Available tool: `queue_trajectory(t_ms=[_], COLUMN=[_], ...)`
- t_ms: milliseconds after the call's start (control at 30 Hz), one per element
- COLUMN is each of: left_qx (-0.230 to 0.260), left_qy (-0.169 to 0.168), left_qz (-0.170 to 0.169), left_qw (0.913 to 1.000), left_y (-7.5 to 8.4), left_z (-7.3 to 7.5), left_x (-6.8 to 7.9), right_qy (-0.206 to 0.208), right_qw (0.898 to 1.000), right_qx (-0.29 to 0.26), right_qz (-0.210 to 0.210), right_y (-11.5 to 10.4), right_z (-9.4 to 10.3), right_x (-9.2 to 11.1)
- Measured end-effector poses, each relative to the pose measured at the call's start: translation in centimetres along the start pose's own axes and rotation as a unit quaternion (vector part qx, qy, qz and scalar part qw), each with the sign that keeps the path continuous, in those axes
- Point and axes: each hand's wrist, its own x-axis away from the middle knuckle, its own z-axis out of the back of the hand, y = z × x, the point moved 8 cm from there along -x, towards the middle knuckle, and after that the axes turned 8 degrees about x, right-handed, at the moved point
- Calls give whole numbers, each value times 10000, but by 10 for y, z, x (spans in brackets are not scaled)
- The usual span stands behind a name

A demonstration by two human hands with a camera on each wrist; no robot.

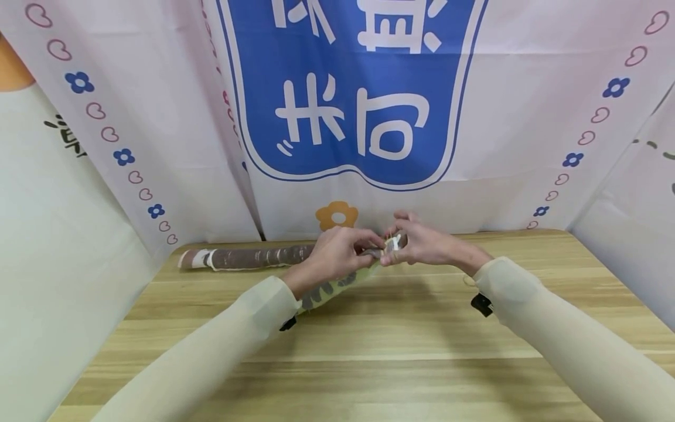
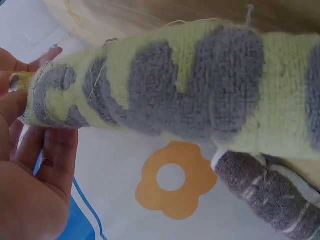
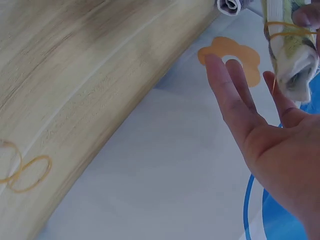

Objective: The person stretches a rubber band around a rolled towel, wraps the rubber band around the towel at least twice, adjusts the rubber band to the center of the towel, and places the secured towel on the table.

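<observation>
A rolled yellow-green towel with grey patches slants up from the wooden table toward the back. My left hand grips it near its far end, thumb and fingers around the roll. A yellow rubber band loops around that end in the right wrist view, and one strand runs down to a finger of my right hand. The right thumb and index finger curve about the white tip of the towel, pinching at the band; the other fingers spread out. Part of the right grip is hidden in its own wrist view.
A brown rolled towel with white stripes lies along the table's back edge at the left. Loose rubber bands lie on the wooden table, right of my hands. A printed white curtain hangs right behind the table.
</observation>
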Motion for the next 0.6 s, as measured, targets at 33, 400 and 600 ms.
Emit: queue_trajectory(t_ms=[33, 400, 600], left_qx=[-75, -660, -636], left_qy=[-12, -400, -386], left_qz=[-61, -933, -1072], left_qw=[10000, 9926, 9915], left_y=[0, 13, 15], left_z=[0, -6, -8], left_x=[0, 1, 1], right_qy=[-5, -265, -352], right_qw=[9999, 9965, 9941], right_qx=[128, 772, 1004], right_qz=[27, 155, 212], right_y=[0, -9, -12], right_z=[-1, -5, -6], right_x=[0, 1, 5])
